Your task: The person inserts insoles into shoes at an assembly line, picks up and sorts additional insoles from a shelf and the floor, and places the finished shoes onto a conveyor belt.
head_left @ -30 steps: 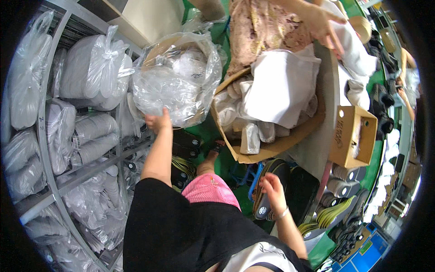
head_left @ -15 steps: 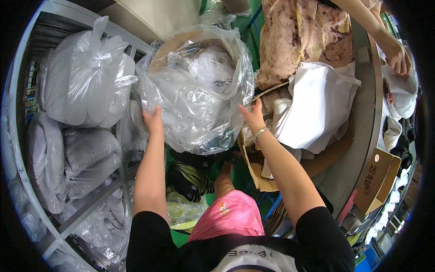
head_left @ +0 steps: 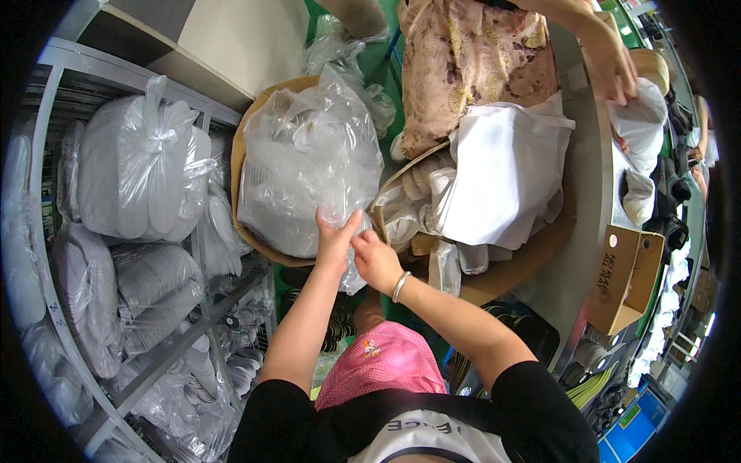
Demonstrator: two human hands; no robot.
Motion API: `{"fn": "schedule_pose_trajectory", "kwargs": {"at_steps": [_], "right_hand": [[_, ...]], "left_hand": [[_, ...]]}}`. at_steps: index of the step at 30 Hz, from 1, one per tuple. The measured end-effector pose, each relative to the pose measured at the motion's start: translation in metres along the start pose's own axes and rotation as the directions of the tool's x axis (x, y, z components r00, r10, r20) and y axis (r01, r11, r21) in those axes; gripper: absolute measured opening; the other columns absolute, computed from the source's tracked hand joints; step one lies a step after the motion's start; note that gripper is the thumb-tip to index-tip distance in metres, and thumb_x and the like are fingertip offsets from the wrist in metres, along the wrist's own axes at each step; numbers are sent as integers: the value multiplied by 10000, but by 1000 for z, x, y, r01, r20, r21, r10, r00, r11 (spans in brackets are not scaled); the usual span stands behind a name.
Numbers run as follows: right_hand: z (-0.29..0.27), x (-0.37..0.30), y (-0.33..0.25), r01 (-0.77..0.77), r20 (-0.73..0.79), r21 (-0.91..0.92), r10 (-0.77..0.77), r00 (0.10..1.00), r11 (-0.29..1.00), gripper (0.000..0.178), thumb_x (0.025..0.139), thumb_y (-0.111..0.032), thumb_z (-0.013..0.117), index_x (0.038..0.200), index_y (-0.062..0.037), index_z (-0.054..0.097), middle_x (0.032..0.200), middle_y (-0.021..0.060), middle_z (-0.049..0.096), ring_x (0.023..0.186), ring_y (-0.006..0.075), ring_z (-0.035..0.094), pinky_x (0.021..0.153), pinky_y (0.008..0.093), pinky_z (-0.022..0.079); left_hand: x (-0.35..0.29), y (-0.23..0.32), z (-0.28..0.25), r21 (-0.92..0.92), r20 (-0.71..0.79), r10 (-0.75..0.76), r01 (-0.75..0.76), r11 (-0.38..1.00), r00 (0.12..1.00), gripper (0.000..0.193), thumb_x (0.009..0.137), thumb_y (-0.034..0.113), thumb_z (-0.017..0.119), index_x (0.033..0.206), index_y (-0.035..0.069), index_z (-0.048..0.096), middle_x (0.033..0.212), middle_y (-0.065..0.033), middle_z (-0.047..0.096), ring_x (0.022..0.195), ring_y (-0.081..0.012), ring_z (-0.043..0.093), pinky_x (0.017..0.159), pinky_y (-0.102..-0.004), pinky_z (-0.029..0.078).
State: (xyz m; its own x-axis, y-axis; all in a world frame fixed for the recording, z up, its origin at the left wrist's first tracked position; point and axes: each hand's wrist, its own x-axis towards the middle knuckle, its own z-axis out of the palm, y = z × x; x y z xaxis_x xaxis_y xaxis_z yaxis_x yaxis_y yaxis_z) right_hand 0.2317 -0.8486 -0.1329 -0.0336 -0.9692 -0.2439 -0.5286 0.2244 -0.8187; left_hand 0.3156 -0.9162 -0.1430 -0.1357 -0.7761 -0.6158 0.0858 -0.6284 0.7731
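A large clear plastic bag [head_left: 297, 174] bulges out of a cardboard carton [head_left: 238, 158] in front of me; what lies inside the bag is mostly hidden by the crumpled film. At the bag's near right edge, my left hand [head_left: 335, 245] is closed on the gathered plastic. Right beside it, touching or nearly touching, my right hand [head_left: 377, 264] is closed in a pinch on the same bag's edge. A bracelet circles my right wrist. Some loose film hangs below both hands.
On the left, a metal rack [head_left: 46, 193] holds bagged stacks of grey-white insoles [head_left: 143, 174]. Another carton [head_left: 540, 274] to the right contains white sheets [head_left: 505, 174] and wrapped pieces. Beyond it sits a person in patterned clothing [head_left: 478, 62], one hand [head_left: 606, 62] at the worktable.
My hands have come together from the bag's two sides to its near right edge. The bag's opened-out mouth has been folded over, covering the contents and baring the carton's rim.
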Motion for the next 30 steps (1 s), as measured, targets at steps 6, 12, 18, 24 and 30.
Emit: {"fn": "schedule_pose_trajectory", "kwargs": {"at_steps": [6,12,18,24,30], "right_hand": [[-13,-41,-1,-15,18,202,12,1000,979,443,758,-138,518,1186,-109,410,1009,165,469,867,326,508,754,362,431],[-37,-86,26,-170,-202,138,196,959,976,477,739,-132,556,1178,-54,386,1075,174,445,838,307,516,764,341,432],[-45,-159,58,-327,-195,189,361,912,926,460,739,-125,538,1164,-32,389,1008,183,460,859,326,502,758,348,423],[-44,-200,61,-420,-232,244,473,850,874,520,723,-114,565,1185,2,357,1047,180,427,836,261,536,744,318,443],[-69,-177,46,-354,-323,242,419,849,903,564,730,-126,586,1216,-21,320,1074,163,421,862,234,517,737,314,452]], "left_hand": [[13,-17,-15,275,-177,282,-227,934,943,412,758,-20,460,1164,0,391,1061,-141,501,973,-237,487,848,-318,371],[12,7,-49,552,-106,638,-488,676,763,328,749,-33,433,1073,-10,477,987,-146,521,926,-274,501,833,-329,368],[22,34,-80,666,-99,729,-499,554,677,294,733,-22,462,1023,-25,512,966,-176,531,893,-312,505,800,-337,379],[-13,78,-56,646,-43,801,-595,478,597,268,750,-21,460,1013,-25,510,968,-165,527,900,-314,499,795,-333,382],[-58,92,-24,662,194,829,-694,284,524,380,671,-108,418,1014,19,523,948,-149,494,896,-322,486,797,-342,393]]}}
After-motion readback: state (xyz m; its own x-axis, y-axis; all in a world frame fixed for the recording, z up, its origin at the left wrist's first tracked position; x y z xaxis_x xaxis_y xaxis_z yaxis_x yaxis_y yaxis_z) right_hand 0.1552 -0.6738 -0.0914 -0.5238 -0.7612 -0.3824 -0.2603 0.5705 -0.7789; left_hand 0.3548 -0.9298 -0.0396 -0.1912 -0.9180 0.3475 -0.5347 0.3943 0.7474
